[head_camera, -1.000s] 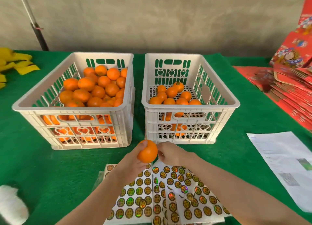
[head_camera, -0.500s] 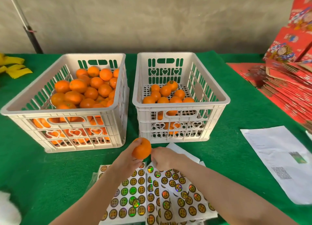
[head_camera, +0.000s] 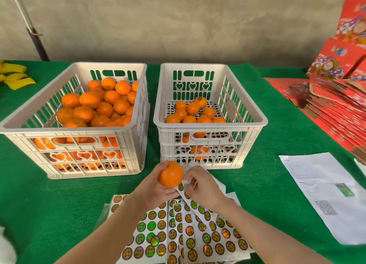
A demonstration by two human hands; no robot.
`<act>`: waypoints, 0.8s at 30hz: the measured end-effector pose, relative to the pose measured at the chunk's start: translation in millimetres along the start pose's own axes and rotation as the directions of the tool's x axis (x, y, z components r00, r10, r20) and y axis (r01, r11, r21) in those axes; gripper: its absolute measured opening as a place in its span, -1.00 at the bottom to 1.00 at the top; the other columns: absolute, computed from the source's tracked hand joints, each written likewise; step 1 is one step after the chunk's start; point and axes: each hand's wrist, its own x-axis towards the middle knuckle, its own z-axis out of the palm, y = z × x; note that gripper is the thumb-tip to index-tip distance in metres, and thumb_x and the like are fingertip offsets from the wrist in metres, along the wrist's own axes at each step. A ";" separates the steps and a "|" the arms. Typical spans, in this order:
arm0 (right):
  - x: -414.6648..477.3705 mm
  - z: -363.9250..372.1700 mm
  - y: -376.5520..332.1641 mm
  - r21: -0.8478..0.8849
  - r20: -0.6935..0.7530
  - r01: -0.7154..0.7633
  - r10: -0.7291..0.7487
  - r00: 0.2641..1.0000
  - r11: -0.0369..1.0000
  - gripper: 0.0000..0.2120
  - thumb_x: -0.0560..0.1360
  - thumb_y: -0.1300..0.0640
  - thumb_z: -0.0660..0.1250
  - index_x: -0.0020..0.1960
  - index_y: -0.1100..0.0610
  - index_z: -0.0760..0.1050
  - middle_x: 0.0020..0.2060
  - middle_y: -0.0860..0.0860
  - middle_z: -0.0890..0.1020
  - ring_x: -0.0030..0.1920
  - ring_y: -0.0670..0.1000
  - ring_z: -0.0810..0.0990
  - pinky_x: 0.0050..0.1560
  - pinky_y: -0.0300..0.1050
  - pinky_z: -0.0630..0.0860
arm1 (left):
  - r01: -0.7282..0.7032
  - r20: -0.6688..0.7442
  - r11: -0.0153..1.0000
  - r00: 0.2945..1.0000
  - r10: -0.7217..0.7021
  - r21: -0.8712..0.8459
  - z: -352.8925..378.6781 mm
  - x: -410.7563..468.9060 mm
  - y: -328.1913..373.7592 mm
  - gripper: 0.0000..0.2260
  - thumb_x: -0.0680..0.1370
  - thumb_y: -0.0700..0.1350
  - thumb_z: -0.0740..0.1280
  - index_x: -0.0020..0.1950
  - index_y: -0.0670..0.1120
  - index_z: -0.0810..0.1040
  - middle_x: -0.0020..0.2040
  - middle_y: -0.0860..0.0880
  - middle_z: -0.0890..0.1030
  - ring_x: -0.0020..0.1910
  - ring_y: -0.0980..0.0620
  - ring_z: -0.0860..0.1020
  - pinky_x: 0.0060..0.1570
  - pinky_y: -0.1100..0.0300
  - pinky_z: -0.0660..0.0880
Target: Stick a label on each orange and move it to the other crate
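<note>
Just in front of the right crate (head_camera: 210, 125), the left grip (head_camera: 155, 187) cups the orange (head_camera: 170, 174). The right grip (head_camera: 205, 186) pinches a label strip (head_camera: 193, 203) touching it. Best to peel one label cleanly, then press it flat onto bare peel.

Open room is left above the right crate (head_camera: 210, 125), whose floor is only partly covered by oranges (head_camera: 195, 113); its near wall stands in the way from the front. The left crate (head_camera: 65, 128) is heaped almost to the rim. Only a narrow gap is left between the crates. Bare desk (head_camera: 59, 194) is found at the near left. The near middle is covered by sticker sheets (head_camera: 198, 230), and the right by a paper (head_camera: 324, 184) and stacked red cartons (head_camera: 336, 113).
</note>
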 end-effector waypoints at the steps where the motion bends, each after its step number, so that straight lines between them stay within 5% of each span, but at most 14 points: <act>1: -3.1 1.6 -0.7 0.010 -0.003 0.006 -0.006 1.000 1.000 -0.87 0.43 0.33 0.35 -0.02 0.26 0.57 -0.07 0.12 0.56 -0.20 0.07 0.56 -0.15 -0.31 0.42 | 0.004 -0.001 1.000 1.000 -0.004 -0.024 -0.9 0.9 0.3 -0.32 0.30 0.08 0.47 0.36 -0.09 0.38 0.15 -0.25 0.61 0.09 -0.21 0.61 -0.01 -0.11 0.52; 4: -5.8 2.7 -4.9 0.059 -0.023 -0.014 0.015 1.000 0.998 -0.92 0.43 0.26 0.40 -0.08 0.25 0.60 -0.11 0.07 0.57 -0.21 0.05 0.55 -0.10 -0.18 0.49 | -0.002 0.005 0.999 1.000 0.002 -0.033 -1.1 1.8 0.7 -0.38 0.33 0.06 0.45 0.33 -0.10 0.40 0.12 -0.25 0.63 0.06 -0.21 0.63 -0.04 -0.12 0.57; 8: -6.2 4.5 -6.0 0.108 -0.040 -0.068 0.073 0.997 0.992 -0.92 0.44 0.28 0.38 -0.19 0.16 0.52 -0.22 -0.07 0.52 -0.27 -0.12 0.48 -0.20 -0.34 0.41 | -0.004 -0.004 1.000 1.000 0.004 -0.014 0.7 -0.5 3.3 -0.39 0.34 0.04 0.45 0.33 -0.10 0.39 0.16 -0.27 0.60 0.05 -0.23 0.63 -0.13 -0.09 0.60; 11: -7.5 7.0 -6.5 0.242 0.019 -0.215 0.217 0.976 0.946 -0.78 0.50 0.26 0.33 -0.25 0.02 0.43 -0.29 -0.12 0.55 -0.29 -0.20 0.53 -0.23 -0.40 0.41 | -0.031 -0.025 0.991 0.999 0.035 0.129 -3.5 -4.0 7.6 -0.37 0.33 0.03 0.43 0.35 -0.06 0.33 0.29 -0.26 0.48 0.15 -0.24 0.57 0.09 -0.11 0.50; 15: -6.3 3.6 -9.4 0.450 0.016 -0.355 0.390 0.921 0.820 -0.86 0.52 0.27 0.29 -0.20 0.12 0.44 -0.22 -0.02 0.57 -0.07 0.12 0.61 0.04 0.08 0.55 | -0.114 -0.086 0.920 0.984 0.157 0.375 -8.5 -8.8 10.9 -0.21 0.28 0.10 0.43 0.43 -0.13 0.27 0.36 -0.18 0.41 0.32 -0.14 0.42 0.40 -0.11 0.28; 17: -5.7 -5.7 -16.2 0.554 -0.035 -0.262 0.336 0.941 0.790 -0.88 0.48 0.26 0.35 -0.08 0.10 0.43 -0.11 -0.06 0.59 0.01 0.03 0.59 0.09 0.03 0.53 | -0.167 -0.048 0.891 0.977 0.206 0.421 -5.6 -14.6 15.0 -0.24 0.30 0.09 0.41 0.43 -0.14 0.29 0.35 -0.17 0.42 0.29 -0.13 0.44 0.33 -0.08 0.37; 21: -1.2 -17.4 -36.4 0.467 -0.024 -0.034 0.051 0.998 0.884 -0.27 0.34 0.12 0.49 0.34 -0.12 0.15 0.24 -0.19 0.47 0.26 -0.21 0.43 0.26 -0.32 0.36 | -0.158 0.079 0.965 0.986 0.144 0.207 7.4 -26.9 23.4 -0.47 0.38 0.09 0.36 0.30 -0.07 0.41 0.17 -0.21 0.58 0.09 -0.17 0.61 -0.02 -0.02 0.58; 24: 3.0 -21.3 -51.0 0.458 -0.103 0.041 0.007 0.995 0.888 -0.18 0.28 0.07 0.50 0.32 -0.29 0.07 0.22 -0.17 0.47 0.25 -0.19 0.44 0.24 -0.31 0.39 | -0.136 0.146 0.982 0.982 0.117 0.131 16.3 -31.7 25.9 -0.38 0.41 0.28 0.26 0.32 -0.11 0.45 0.17 -0.24 0.60 0.08 -0.16 0.61 0.12 -0.05 0.55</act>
